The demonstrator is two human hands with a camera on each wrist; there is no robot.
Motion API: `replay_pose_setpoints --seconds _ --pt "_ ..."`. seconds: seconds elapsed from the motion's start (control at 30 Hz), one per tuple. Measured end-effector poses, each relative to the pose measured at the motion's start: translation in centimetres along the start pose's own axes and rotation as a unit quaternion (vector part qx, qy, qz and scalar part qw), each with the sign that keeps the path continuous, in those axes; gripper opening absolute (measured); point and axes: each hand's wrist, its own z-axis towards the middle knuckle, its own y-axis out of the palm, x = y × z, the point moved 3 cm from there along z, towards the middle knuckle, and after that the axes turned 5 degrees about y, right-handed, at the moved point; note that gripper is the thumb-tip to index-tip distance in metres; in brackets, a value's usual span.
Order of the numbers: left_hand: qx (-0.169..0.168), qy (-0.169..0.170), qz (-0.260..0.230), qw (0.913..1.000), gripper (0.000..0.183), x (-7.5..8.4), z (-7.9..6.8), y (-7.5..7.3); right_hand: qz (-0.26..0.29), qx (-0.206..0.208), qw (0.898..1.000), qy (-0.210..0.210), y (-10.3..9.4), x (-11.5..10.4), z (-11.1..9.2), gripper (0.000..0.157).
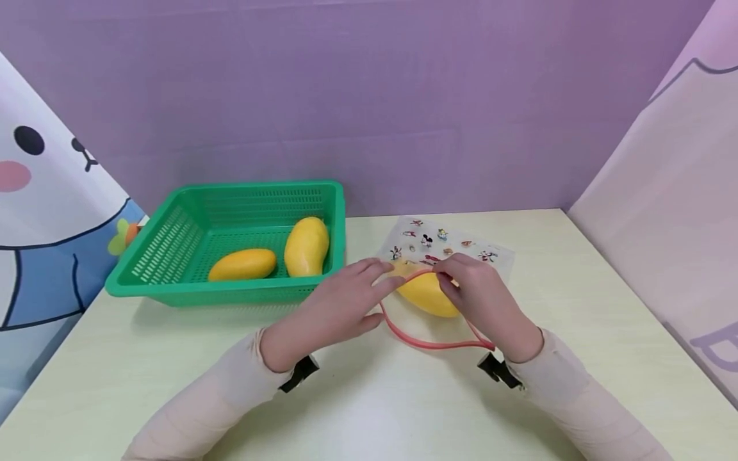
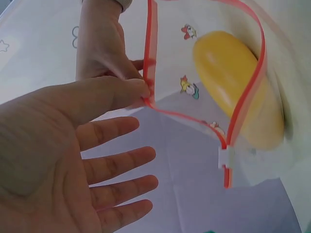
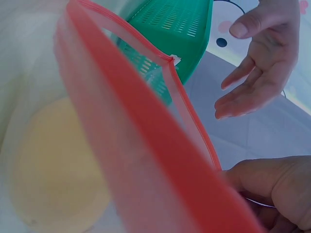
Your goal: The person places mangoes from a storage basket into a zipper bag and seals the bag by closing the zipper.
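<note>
A clear zip bag with a red zip edge and small cartoon prints lies on the table, its mouth spread wide. Inside it rests a yellow mango. My right hand pinches the red edge between thumb and fingers at the far side of the mouth. Fingers extended, my left hand hovers at the mouth's left side and holds nothing; the right wrist view shows a gap between that hand and the bag. A white slider sits at one end of the zip in the left wrist view.
To the left stands a green plastic basket with slotted walls. Two more mangoes lie in it, a smaller mango and a larger mango by the right wall. A purple cloth hangs behind the table.
</note>
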Motion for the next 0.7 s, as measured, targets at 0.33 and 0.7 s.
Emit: replay_pose_setpoints --seconds 0.33,0.7 --pt "0.021 -0.03 -0.015 0.9992 0.054 -1.9 -0.6 -0.8 -0.002 0.004 1.0 -0.008 -0.1 0.0 0.0 0.014" --pt "0.011 -0.084 -0.035 0.9958 0.057 -3.6 -1.0 -1.3 0.001 0.0 1.0 -0.008 -0.1 -0.1 -0.1 0.016"
